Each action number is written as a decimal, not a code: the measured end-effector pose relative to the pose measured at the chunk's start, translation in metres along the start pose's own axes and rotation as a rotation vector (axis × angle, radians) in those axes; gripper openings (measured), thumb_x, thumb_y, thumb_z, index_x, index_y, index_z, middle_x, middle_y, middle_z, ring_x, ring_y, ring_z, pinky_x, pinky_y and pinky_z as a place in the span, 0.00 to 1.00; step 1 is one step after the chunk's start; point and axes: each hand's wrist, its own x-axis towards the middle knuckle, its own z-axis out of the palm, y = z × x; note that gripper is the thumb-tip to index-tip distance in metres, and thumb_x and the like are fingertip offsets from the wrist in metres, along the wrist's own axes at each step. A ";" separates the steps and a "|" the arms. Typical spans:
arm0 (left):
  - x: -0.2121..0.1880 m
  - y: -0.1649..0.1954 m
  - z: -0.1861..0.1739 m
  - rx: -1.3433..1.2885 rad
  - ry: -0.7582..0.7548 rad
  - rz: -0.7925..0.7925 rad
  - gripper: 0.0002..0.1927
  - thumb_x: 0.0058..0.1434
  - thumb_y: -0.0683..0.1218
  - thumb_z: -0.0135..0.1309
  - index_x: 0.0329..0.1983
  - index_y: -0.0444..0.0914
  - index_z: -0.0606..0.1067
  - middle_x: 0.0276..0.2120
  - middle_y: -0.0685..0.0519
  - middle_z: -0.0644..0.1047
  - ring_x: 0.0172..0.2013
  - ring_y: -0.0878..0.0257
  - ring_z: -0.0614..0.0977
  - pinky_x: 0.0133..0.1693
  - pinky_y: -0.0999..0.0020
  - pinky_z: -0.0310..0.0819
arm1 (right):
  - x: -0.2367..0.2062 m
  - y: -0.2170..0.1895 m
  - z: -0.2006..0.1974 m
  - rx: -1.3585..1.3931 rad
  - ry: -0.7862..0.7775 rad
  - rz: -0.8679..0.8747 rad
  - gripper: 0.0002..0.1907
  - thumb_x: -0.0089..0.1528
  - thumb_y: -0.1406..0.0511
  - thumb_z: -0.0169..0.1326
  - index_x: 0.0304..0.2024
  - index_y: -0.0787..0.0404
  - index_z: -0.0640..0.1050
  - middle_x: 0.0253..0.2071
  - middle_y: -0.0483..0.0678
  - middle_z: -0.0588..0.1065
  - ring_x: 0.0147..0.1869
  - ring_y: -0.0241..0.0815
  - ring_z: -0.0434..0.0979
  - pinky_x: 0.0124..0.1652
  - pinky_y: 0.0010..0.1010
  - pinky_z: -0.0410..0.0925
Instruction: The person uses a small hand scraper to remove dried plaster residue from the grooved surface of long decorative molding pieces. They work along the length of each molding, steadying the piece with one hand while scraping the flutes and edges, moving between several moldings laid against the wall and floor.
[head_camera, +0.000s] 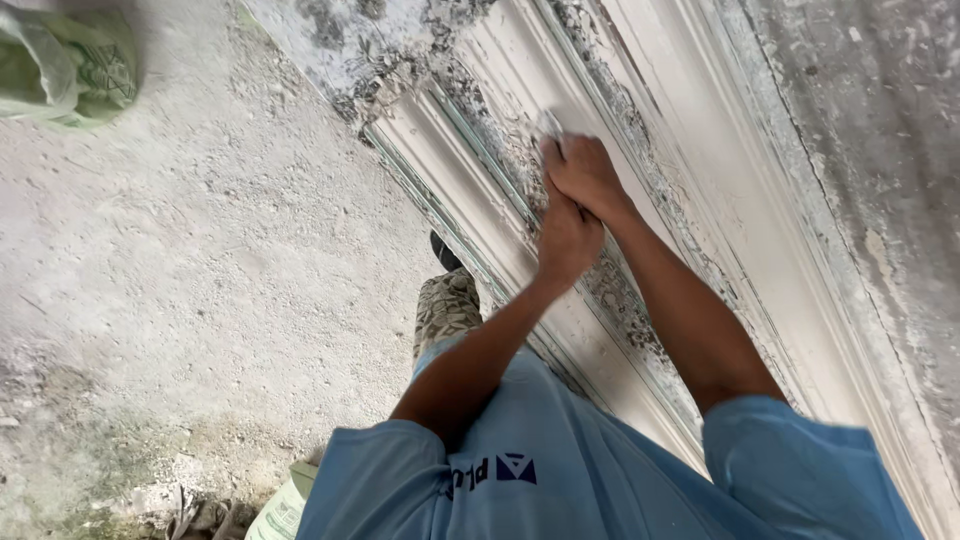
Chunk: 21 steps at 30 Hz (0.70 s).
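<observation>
Largest: long white moulded cornice, running diagonally from top centre to bottom right, ribbed, crusted with grey flaking plaster along its grooves. Beside it on the left, dusty concrete floor, pale and gritty. Green sack at top left corner, well apart from the hands. Patterned trouser leg and dark shoe just beside the cornice edge. Right hand pressed onto a cornice groove, grip closed on a small pale item, blurred, kind not discernible. Left hand just below, overlapping the right wrist, fingers curled against the cornice; cannot tell whether anything held.
</observation>
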 end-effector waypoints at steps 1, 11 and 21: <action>0.000 0.003 -0.003 -0.011 -0.018 -0.022 0.44 0.62 0.41 0.45 0.75 0.26 0.37 0.35 0.34 0.81 0.33 0.40 0.84 0.34 0.48 0.79 | -0.004 -0.001 0.000 0.039 -0.008 0.056 0.28 0.69 0.53 0.48 0.26 0.72 0.76 0.25 0.67 0.74 0.31 0.68 0.76 0.36 0.54 0.69; 0.034 0.009 -0.032 0.077 0.121 0.046 0.45 0.63 0.43 0.48 0.76 0.26 0.38 0.32 0.35 0.81 0.30 0.39 0.84 0.32 0.49 0.79 | 0.054 -0.004 0.024 -0.029 0.083 -0.121 0.31 0.72 0.54 0.46 0.25 0.72 0.77 0.25 0.68 0.74 0.33 0.69 0.76 0.39 0.55 0.69; 0.057 0.019 -0.057 0.030 0.113 0.063 0.45 0.63 0.44 0.48 0.76 0.28 0.39 0.35 0.35 0.82 0.31 0.41 0.84 0.31 0.50 0.80 | 0.095 -0.046 0.011 -0.020 0.042 -0.033 0.30 0.71 0.53 0.45 0.27 0.72 0.77 0.27 0.68 0.75 0.33 0.67 0.77 0.40 0.54 0.70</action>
